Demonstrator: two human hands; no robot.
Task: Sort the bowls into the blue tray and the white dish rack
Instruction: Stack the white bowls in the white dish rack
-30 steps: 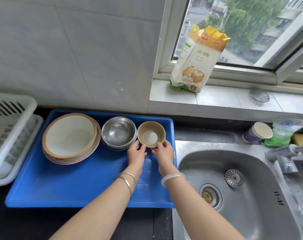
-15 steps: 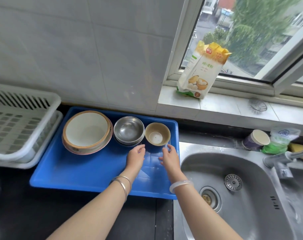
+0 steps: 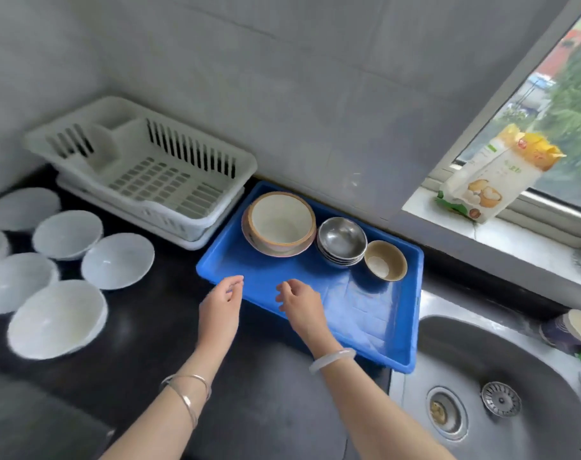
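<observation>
Six pale, translucent white round bowls [image 3: 57, 318] lie on the black countertop [image 3: 143, 360] to the left of the left hand [image 3: 221, 303]. They are blurred, and one of them is cut off by the frame edge. Beyond both hands stands the blue rectangular plastic tray [image 3: 365, 313], holding three groups along its far side. The first is a large cream ceramic bowl with a tan rim [image 3: 281, 220], nested in a second, pinkish bowl, beyond the right hand [image 3: 302, 303]. Next, further right, comes a stack of stainless steel bowls [image 3: 342, 239], whose number cannot be made out. One small tan bowl with a pale bottom [image 3: 385, 260] sits furthest right. The single white slotted plastic dish rack [image 3: 150, 174] stands beyond and to the left of the left hand, just beside the tray, with no bowls in it. Both hands are relaxed, with loosely curled fingers holding nothing. The left hovers at the tray's near left corner and the right over the tray's bare floor; whether either touches the tray cannot be told. Two thin silver bangles [image 3: 188, 390] circle the left wrist and one pale bangle [image 3: 332, 356] the right. To the right of the right hand lies a stainless steel sink [image 3: 481, 360], and far beyond it a yellow and white flour bag [image 3: 494, 180] stands on the windowsill.
</observation>
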